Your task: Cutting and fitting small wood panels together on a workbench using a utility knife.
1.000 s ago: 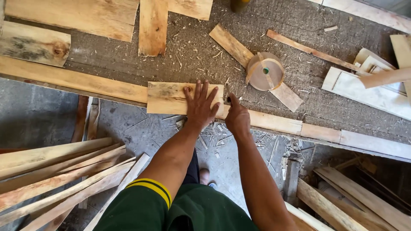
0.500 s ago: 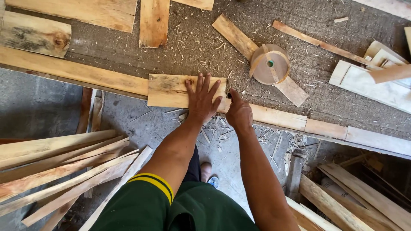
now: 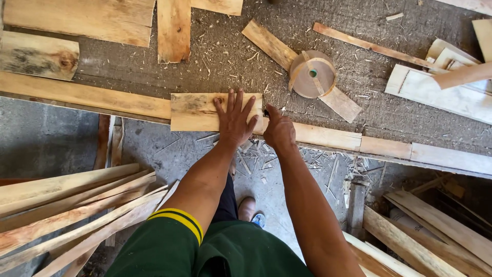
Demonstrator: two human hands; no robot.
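Observation:
A short pale wooden board (image 3: 197, 111) lies on a long plank (image 3: 87, 97) along the edge of a grey workbench (image 3: 220, 61). My left hand (image 3: 234, 120) rests flat on the board's right half, fingers spread. My right hand (image 3: 279, 129) is curled into a fist at the board's right end, touching the long plank. A small dark tip (image 3: 266, 112) sticks out of the fist against the board's end; what it belongs to is too small to tell.
A roll of tan strapping (image 3: 311, 76) sits on a diagonal offcut (image 3: 271, 45) behind my hands. Boards lie at the back left (image 3: 77, 18) and right (image 3: 441, 95). Long slats (image 3: 72, 210) are stacked below left, more timber (image 3: 425, 231) below right. My foot (image 3: 249, 209) stands on the littered floor.
My head has shifted a little, so the bench slides in the picture. Both hands keep their places on the short board and the plank.

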